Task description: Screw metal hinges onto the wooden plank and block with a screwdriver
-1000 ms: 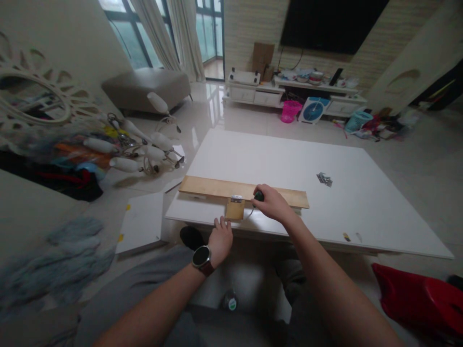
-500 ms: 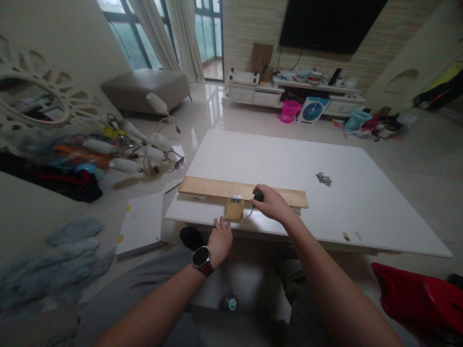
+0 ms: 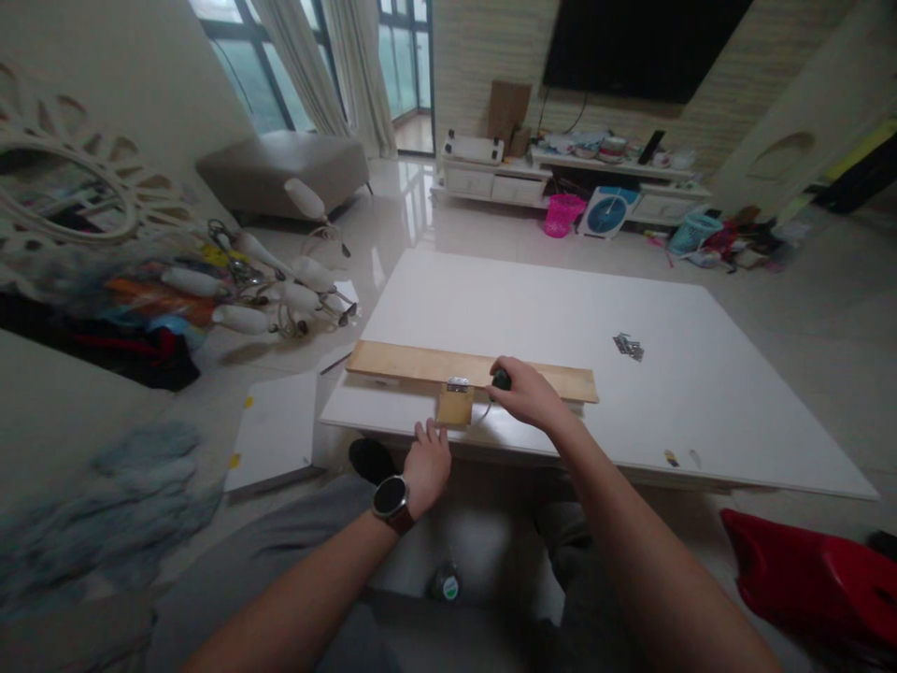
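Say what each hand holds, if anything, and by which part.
Right hand: a tool, by its green handle. Whether the left hand grips the wooden block is unclear.

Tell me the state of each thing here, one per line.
Right hand: gripping tool
Tool: held, tilted
Left hand: fingers at small block's edge
Long board: lying over white panel
Hinge: sitting where board meets block
Metal pieces: heaped loosely
Television: screen dark
Curtains: drawn aside
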Motion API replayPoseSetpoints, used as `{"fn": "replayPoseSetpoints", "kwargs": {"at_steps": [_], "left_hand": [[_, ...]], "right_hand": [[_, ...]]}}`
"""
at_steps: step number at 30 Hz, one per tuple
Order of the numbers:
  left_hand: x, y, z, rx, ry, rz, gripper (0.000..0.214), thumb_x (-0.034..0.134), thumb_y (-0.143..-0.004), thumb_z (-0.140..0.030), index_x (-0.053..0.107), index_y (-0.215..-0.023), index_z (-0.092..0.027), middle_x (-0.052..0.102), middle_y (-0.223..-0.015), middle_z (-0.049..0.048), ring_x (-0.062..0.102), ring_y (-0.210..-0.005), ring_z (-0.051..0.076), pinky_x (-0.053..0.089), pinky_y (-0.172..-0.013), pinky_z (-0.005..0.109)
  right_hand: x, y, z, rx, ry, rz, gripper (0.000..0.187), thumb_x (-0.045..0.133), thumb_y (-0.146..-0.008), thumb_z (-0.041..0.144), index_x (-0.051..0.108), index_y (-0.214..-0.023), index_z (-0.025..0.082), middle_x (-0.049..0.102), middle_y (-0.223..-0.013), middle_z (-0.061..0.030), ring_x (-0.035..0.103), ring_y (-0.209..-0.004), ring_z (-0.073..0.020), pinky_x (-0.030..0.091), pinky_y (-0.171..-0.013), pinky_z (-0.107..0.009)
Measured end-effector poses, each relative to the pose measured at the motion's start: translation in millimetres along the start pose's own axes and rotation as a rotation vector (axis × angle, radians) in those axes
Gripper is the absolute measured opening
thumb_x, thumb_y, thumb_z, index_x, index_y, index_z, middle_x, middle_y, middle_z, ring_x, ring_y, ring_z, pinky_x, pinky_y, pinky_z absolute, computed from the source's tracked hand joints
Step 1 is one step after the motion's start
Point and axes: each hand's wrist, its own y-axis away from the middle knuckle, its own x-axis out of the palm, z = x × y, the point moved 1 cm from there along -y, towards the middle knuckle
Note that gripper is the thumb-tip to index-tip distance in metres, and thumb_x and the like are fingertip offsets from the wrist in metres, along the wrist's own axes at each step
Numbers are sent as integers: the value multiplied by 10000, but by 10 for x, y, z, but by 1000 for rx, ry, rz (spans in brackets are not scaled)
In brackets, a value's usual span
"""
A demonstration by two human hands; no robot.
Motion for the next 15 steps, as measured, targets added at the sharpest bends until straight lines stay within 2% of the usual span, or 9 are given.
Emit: {"fn": "replayPoseSetpoints", "kwargs": {"at_steps": [7,15], "left_hand": [[2,0,-1,-4,45,-6,947,864,-821,-202,413,-1623,22,310,-1658,394,375,-1545,534,538,-1107,511],[58,-31,2,-15,84,-41,908,863,-792,-137,474,-1606,-32,330,-1656,386,383,-1541,538,539,-1102,550]], "right_hand": [[2,-4,-7,-6,-10,-4,133,666,-881,277,631,-1000,229,732,-1050,-81,654,-967,-256,474,-843,-363],[-2,-1,1,-7,-4,-14,132,660,-864,277,636,-987,232,735,-1032,-83,651,-959,-256,468,-812,-356]]}}
